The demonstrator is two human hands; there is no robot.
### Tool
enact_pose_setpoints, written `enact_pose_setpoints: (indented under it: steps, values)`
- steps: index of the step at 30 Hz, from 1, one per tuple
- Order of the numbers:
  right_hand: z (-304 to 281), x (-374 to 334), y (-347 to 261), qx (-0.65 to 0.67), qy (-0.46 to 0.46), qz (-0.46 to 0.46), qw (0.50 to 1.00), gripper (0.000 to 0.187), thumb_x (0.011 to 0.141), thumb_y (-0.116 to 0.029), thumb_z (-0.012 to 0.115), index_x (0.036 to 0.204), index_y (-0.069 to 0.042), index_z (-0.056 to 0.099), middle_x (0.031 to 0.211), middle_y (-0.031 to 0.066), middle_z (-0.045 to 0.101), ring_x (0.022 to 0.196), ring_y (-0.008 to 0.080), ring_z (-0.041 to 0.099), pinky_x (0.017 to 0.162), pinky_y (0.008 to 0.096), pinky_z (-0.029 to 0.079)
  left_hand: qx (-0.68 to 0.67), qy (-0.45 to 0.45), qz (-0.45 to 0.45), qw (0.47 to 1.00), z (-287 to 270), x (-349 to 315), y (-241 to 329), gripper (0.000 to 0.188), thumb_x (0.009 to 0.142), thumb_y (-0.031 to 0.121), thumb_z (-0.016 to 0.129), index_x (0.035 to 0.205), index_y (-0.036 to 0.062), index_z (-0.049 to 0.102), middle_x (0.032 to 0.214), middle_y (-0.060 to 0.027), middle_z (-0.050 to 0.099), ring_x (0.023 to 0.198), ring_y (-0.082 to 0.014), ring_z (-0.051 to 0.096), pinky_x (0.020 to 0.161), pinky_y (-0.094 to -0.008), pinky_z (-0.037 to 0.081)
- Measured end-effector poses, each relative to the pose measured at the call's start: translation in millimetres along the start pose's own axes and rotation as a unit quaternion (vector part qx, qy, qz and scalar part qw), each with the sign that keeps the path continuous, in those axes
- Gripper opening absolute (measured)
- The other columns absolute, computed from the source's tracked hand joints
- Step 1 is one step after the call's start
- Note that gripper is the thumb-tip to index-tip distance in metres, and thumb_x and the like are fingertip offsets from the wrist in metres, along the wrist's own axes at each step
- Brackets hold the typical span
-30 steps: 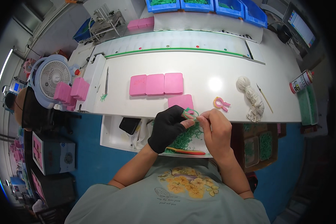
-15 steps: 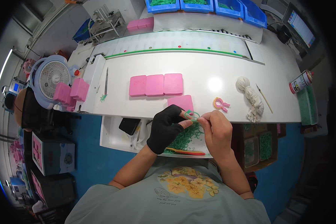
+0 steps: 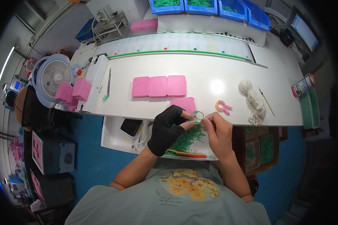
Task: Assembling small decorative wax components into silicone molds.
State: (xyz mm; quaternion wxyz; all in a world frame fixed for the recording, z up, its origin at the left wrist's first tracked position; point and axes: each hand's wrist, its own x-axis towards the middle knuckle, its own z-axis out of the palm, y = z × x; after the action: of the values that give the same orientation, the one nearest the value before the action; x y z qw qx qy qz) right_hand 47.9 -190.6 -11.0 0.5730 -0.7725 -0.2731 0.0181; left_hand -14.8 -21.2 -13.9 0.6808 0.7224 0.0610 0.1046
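My left hand (image 3: 169, 129), in a black glove with bare fingertips, pinches a thin green ring (image 3: 198, 112) between thumb and finger. The bare fingertips of my right hand (image 3: 219, 132) are closed at the ring's right side. Both hands are above an open white drawer (image 3: 110, 132) at the table's front edge. Under them lies a heap of small green loops (image 3: 189, 138), partly hidden by the glove. A tool with an orange and yellow handle (image 3: 187, 153) lies along the drawer's front. Just beyond my fingers sits a pink block (image 3: 183, 104), its lower part covered by my left hand.
Three pink blocks (image 3: 159, 86) stand in a row on the white table. To the right lie a pink clip-shaped piece (image 3: 224, 106), a white yarn bundle (image 3: 252, 102) and a thin pointed tool (image 3: 266, 101). A conveyor belt (image 3: 154, 44) crosses behind; a fan (image 3: 56, 77) stands left.
The ring shows wider above my fingertips, and my right hand has shifted slightly to the right. Coloured dots on the conveyor belt have travelled left.
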Motion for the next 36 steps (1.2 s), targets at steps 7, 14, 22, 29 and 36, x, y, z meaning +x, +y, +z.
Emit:
enact_pose_setpoints:
  steps: [7, 14, 22, 29, 36]
  values:
    - [3.1, -1.2, 7.3, 0.028, -0.008, 0.027, 0.999, 0.011, 0.091, -0.005, 0.060, 0.082, 0.002, 0.059, 0.060, 0.0066, 0.056, 0.053, 0.0118, 0.054, 0.051, 0.0263, 0.041, 0.018, 0.001, 0.011, 1.000, -0.6, 0.8, -2.7, 0.017, 0.077, 0.001, 0.073, 0.093, 0.0016, 0.065, 0.089, -0.0037, 0.061, 0.084, -0.0111, 0.060, 0.076, -0.0260, 0.049]
    - [4.1, -2.0, 7.9, 0.035, -0.023, 0.038, 0.998, 0.011, 0.091, -0.005, 0.060, 0.082, 0.002, 0.059, 0.060, 0.0070, 0.056, 0.054, 0.0121, 0.054, 0.051, 0.0264, 0.041, -0.013, 0.003, 0.005, 1.000, 0.7, 1.1, -1.1, 0.019, 0.078, 0.002, 0.073, 0.094, 0.0008, 0.064, 0.091, -0.0032, 0.061, 0.085, -0.0100, 0.059, 0.077, -0.0250, 0.050]
    - [3.8, -2.5, 6.3, 0.022, -0.031, 0.026, 0.999, 0.011, 0.090, -0.005, 0.060, 0.082, 0.002, 0.058, 0.062, 0.0094, 0.056, 0.054, 0.0165, 0.055, 0.052, 0.0292, 0.042, -0.027, 0.005, -0.033, 0.999, -0.6, 0.3, -1.9, 0.019, 0.078, 0.004, 0.074, 0.095, 0.0012, 0.064, 0.090, -0.0034, 0.061, 0.085, -0.0103, 0.059, 0.077, -0.0257, 0.049]
    - [4.1, -3.8, 5.9, -0.032, -0.037, -0.030, 0.998, 0.010, 0.088, -0.007, 0.063, 0.084, 0.001, 0.058, 0.072, 0.0143, 0.058, 0.063, 0.0292, 0.058, 0.057, 0.0357, 0.045, -0.004, 0.004, -0.012, 1.000, -0.5, 0.8, 0.6, 0.017, 0.079, 0.006, 0.073, 0.093, 0.0011, 0.065, 0.089, -0.0033, 0.061, 0.084, -0.0104, 0.059, 0.075, -0.0260, 0.049]
    - [8.6, -1.7, 8.0, -0.075, -0.021, -0.084, 0.993, 0.006, 0.084, -0.002, 0.064, 0.087, 0.000, 0.059, 0.077, 0.0147, 0.059, 0.070, 0.0314, 0.060, 0.062, 0.0384, 0.047, 0.015, -0.004, 0.050, 0.999, -2.2, 1.7, -6.7, 0.019, 0.080, 0.006, 0.073, 0.097, -0.0001, 0.067, 0.095, -0.0052, 0.060, 0.087, -0.0123, 0.057, 0.077, -0.0257, 0.047]
